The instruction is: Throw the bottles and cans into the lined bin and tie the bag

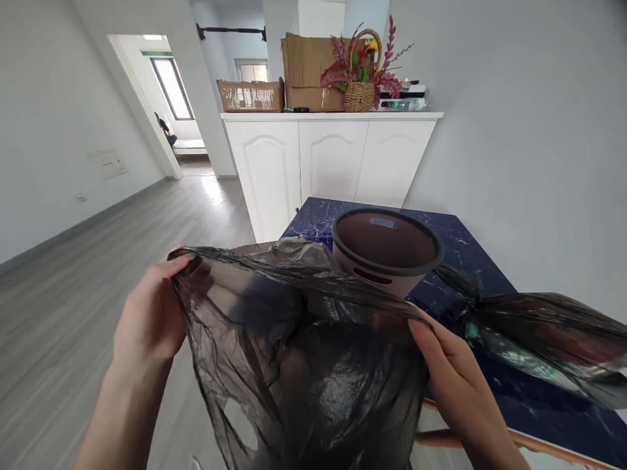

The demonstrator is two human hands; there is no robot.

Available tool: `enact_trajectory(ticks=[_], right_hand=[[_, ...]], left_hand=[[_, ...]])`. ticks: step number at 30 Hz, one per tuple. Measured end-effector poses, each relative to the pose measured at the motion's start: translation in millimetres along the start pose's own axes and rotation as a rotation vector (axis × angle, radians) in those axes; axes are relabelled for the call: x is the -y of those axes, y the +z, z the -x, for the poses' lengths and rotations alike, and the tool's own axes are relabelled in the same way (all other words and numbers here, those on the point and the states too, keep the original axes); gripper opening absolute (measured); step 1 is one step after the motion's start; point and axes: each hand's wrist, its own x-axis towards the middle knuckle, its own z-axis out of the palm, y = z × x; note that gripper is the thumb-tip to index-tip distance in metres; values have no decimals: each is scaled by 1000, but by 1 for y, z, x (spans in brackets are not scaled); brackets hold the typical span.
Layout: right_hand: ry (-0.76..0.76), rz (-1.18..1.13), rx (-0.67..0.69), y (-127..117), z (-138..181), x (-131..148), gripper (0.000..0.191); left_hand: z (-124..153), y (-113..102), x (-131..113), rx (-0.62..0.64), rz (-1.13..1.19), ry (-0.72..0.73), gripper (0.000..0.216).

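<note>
A thin black plastic garbage bag (313,365) is stretched wide between my two hands, its rim pulled taut and its body hanging down. My left hand (151,307) pinches one top corner. On the other side, my right hand (448,365) grips the opposite corner with the thumb on top. Light shows through the film, and a handle-shaped hole is visible low on the left. Just beyond the bag stands a brownish trash can (392,243) with a dark rim and a slot handle, upright; the bag hides part of its lower side.
The can rests on a dark blue marbled table (465,245). A tied, filled black bag (548,333) lies at the table's right. Behind, a white cabinet (328,156) carries cardboard boxes (308,68) and a flower basket (360,96). Grey wood flooring (98,261) extends to the left.
</note>
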Motion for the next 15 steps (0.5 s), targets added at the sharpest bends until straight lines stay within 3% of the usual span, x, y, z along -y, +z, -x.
enact_trajectory(ticks=[3,8,13,15], right_hand=[[-1,4,-25,0,1,2,46],[14,4,-18,-2,5,0,45],[23,7,25,-9,9,-6,45],[32,21,25,-10,7,-7,45]], left_hand=[[8,-7,4,54,-122,64,34],[12,-27,23,298,-580,168,67],[8,-32,45,573,-743,139,39],[8,-36,50,605,-751,106,31]])
